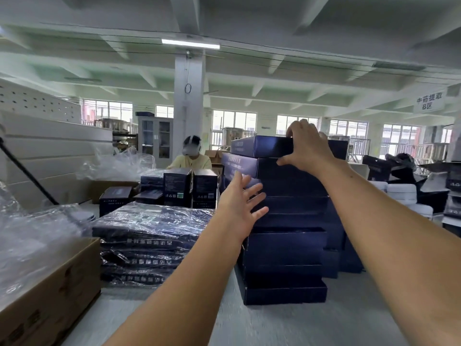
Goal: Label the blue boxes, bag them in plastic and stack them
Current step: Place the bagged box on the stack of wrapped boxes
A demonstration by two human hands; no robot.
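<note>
Right hand (309, 146) pinching near edge of top blue box (269, 146), left hand (239, 208) spreading wide between 1 bagged stack (149, 228), 1 bare stack (287, 245).

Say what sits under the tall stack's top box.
Under the top box lie more unbagged blue boxes, stacked to the table. The left hand covers part of them.

Both arms stretch forward, left grip (238, 208) splayed flat, right grip (309, 148) higher, clamping the top box (269, 146).

Tall box stack (287, 221) set on table (274, 325), bagged stack (149, 236) laid to its left, carton (50, 295) placed farther left.
</note>
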